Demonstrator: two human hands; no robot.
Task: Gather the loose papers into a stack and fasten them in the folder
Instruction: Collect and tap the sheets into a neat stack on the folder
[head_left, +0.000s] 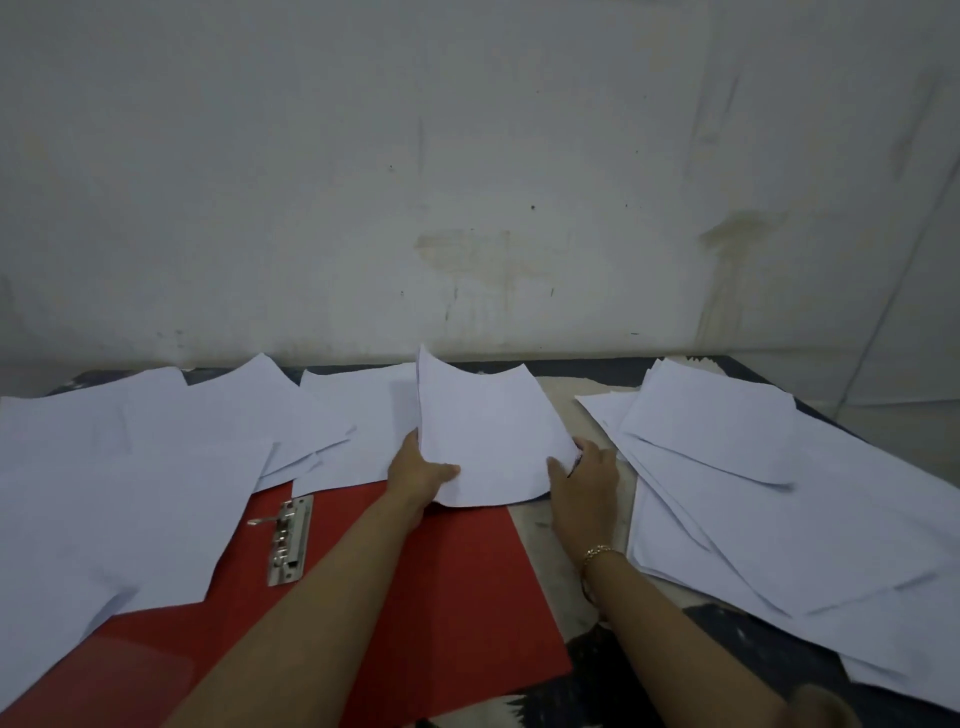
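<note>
A small stack of white papers (485, 436) is lifted off the table at the centre, curved upward at its far end. My left hand (418, 470) grips its left edge with the thumb on top. My right hand (587, 478) grips its right edge. Under my arms lies an open red folder (452, 587) with a metal clip fastener (290, 540) on its left part. Loose white sheets (119, 478) cover the table's left side and overlap the folder. More loose sheets (769, 493) lie spread on the right.
The table (576, 525) has a worn dark and pale surface and stands against a stained white wall (467, 208). Its back edge runs just behind the papers. A gold bracelet (597, 552) is on my right wrist.
</note>
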